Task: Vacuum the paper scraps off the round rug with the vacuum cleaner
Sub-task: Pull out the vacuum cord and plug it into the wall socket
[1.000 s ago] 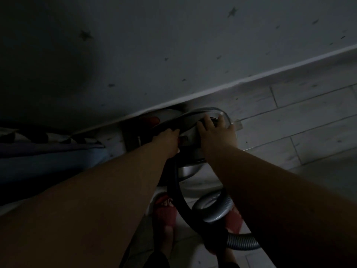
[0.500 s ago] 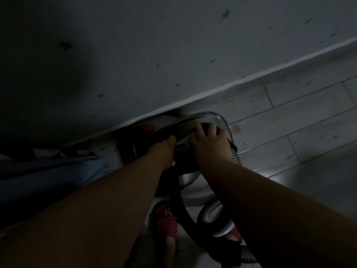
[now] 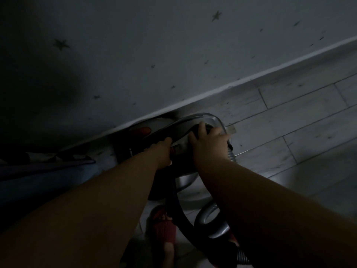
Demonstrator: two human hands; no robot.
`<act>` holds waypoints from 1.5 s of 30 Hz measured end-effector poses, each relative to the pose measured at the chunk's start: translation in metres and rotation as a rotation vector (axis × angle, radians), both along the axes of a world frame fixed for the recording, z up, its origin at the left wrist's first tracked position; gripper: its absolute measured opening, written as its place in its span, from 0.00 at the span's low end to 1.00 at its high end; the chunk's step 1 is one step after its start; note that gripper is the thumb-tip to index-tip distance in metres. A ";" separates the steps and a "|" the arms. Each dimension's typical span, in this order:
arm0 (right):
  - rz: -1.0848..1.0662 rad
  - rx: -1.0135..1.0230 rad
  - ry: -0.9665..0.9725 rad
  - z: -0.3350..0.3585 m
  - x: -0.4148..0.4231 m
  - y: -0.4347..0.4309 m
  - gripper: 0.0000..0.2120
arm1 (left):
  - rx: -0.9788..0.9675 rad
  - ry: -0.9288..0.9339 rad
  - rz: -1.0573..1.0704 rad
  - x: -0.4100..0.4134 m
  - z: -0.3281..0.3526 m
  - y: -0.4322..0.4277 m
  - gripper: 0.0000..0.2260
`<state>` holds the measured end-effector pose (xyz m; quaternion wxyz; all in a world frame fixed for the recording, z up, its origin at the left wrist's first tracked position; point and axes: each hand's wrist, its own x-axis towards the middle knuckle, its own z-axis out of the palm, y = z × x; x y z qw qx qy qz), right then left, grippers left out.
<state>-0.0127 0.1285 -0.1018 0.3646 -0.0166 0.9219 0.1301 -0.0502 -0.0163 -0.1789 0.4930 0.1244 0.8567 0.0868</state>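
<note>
**Vacuum cleaner.** The vacuum cleaner point(image 3: 202, 118) sits on the floor at centre frame, with its rear close against the skirting board point(image 3: 270, 71). It is a canister type with a silver top and a dark handle point(image 3: 173, 130) running along it. An orange patch shows at its upper left. The ribbed hose point(image 3: 219, 232) leaves the front of the body, loops down through the lower centre of the frame and runs out at the bottom edge.

**Hands.** The left hand point(image 3: 161, 151) is closed round the near end of the handle, though the light is poor and its fingertips are hidden. The right hand point(image 3: 209, 142) has its fingers curled over the dark hose end where that meets the top of the body. Both hands are therefore clamped on the machine.

**Surroundings.**
- A grey wall point(image 3: 154, 55) with small star marks fills the upper half of the frame.
- Pale floor planks point(image 3: 309, 122) fill the right.
- Dark fabric point(image 3: 48, 171) lies at the left edge.
- A foot in a red slipper point(image 3: 164, 229) stands at lower centre.

**Progress.** Neither the round rug nor the paper scraps are in view. In my judgement the work is at the preparation stage, with the machine being handled at its parking place by the wall. No nozzle is visible, and whether the machine is running cannot be told. Carrying it to the rug and clearing the scraps appear to remain outstanding.
</note>
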 end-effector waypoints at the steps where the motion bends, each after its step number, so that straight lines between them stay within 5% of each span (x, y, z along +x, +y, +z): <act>1: 0.007 0.011 0.002 0.001 0.000 0.000 0.37 | -0.003 -0.003 -0.006 -0.001 0.001 0.000 0.28; 10: -0.021 -0.034 -0.036 0.020 0.013 0.017 0.35 | -0.022 -0.024 -0.028 0.015 0.031 0.017 0.28; 18: -0.070 -0.037 -0.026 0.105 0.025 0.093 0.34 | -0.012 0.000 -0.059 0.029 0.118 0.094 0.26; 31: -0.170 0.124 0.262 0.294 0.052 0.320 0.28 | 0.024 0.222 -0.191 0.035 0.315 0.333 0.19; 45: -0.324 0.293 0.437 0.410 0.026 0.596 0.16 | 0.210 0.232 -0.403 -0.022 0.407 0.630 0.32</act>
